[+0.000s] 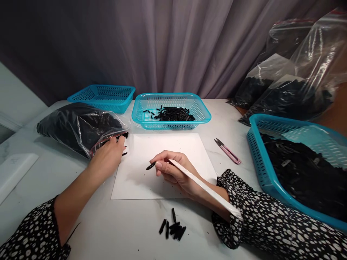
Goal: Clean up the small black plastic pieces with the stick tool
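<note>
My left hand (110,151) is at the mouth of a clear zip bag (81,126) full of black pieces, its fingers curled. Small black pieces show by its fingertips, but what it grips is hidden. Over a white sheet (138,187), my right hand (179,171) pinches a small black strip (150,165) with pale dots between thumb and forefinger. A long, thin white stick-like thing (204,187) also rests in that hand and runs back to the sleeve; its kind is unclear. Nearer me, a small pile of black pieces (176,229) lies on the table.
Behind the sheet stands a blue basket (170,125) with black pieces in it; another blue basket (114,104) is at back left. Pink-handled thread snips (227,151) lie to the right. A large basket (260,169) of black pieces and filled bags (290,94) are farther right.
</note>
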{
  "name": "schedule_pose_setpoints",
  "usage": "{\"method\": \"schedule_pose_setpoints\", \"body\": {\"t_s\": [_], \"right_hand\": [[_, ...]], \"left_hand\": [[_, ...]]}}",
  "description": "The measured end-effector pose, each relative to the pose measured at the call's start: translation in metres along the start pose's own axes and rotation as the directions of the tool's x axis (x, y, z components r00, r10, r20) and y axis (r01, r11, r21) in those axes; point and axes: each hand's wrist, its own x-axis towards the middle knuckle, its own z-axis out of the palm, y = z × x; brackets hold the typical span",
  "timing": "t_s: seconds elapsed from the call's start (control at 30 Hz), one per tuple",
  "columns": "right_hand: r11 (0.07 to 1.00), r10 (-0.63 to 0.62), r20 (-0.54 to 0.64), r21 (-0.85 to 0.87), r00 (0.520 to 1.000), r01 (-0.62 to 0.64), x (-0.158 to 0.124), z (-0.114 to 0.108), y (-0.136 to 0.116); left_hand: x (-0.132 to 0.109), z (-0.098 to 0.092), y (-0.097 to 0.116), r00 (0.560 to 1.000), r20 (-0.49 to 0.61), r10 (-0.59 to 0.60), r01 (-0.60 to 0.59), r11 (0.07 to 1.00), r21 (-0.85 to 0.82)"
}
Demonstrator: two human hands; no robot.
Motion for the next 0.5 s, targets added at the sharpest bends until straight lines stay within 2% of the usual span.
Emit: {"method": "schedule_pose_setpoints", "body": {"t_s": [0.17,0.3,0.4,0.5], "right_hand": [[0.999,-0.036,0.004,-0.002,0.999,0.036,0.001,-0.002,0.002],[0.994,-0.057,-0.023,0.087,0.998,0.059,0.006,-0.007,0.002],[0.992,-0.039,-0.067,0.12,0.997,0.047,0.009,-0.008,0.002],[0.998,-0.067,-0.118,0.002,0.991,0.068,0.011,-0.005,0.002]], "left_hand": [[-0.001,-0.015,0.01,0.998,-0.051,-0.046,0.034,0.976,-0.217],[0.001,-0.023,0.015,0.981,-0.126,-0.146,0.07,0.878,-0.474],[0.0,-0.022,0.023,0.979,-0.038,-0.202,0.12,0.713,-0.691],[-0.01,-0.021,0.04,0.985,0.132,-0.109,0.168,0.471,-0.866]]}}
